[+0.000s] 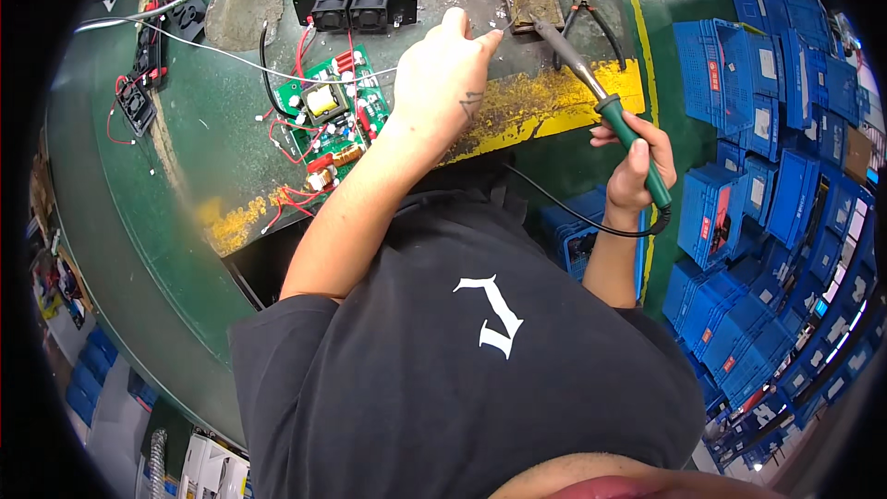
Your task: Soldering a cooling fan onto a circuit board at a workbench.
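Stacks of blue plastic crates (739, 65) fill the right side, from the upper right corner down along the green floor to the lower right. Many bear small rectangular labels — white ones (767, 63) on the upper crates, red ones (712, 74) set upright on the crate walls. More blue crates (88, 365) sit at the lower left edge, half hidden. Near the bottom left stand white cartons (208, 471) with dark print, too small to make out.
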Demonstrator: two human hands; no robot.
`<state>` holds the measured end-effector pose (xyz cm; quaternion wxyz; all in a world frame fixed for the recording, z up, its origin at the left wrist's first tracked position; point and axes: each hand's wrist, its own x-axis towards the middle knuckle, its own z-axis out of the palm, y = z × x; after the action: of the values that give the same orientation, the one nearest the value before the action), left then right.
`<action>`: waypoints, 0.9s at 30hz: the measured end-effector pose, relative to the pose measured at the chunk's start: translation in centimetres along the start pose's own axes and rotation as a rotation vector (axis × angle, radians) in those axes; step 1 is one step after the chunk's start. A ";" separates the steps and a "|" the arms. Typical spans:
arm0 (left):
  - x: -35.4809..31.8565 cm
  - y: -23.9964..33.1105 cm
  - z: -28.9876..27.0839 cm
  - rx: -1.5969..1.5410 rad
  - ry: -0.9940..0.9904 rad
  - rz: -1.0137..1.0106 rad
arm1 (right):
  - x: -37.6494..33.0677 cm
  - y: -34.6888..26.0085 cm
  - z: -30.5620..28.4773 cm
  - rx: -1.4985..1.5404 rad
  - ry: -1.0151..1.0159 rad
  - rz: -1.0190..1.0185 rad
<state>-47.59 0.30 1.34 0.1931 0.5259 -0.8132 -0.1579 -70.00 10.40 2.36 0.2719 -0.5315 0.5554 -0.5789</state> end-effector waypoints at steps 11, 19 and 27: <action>-0.9 -0.3 -1.4 -0.155 0.096 0.009 | 0.3 0.7 -1.0 0.814 0.349 0.607; -4.5 -2.1 -6.0 -0.185 0.182 -0.029 | 0.8 0.7 0.2 1.080 0.210 0.735; -7.8 -4.3 -7.3 -0.109 0.210 -0.243 | -0.1 0.3 3.4 0.487 0.075 0.450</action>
<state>-37.74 5.36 4.58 0.2847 0.6227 -0.7091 -0.1683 -66.97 9.17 1.43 0.4913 -0.2935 0.5137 -0.6392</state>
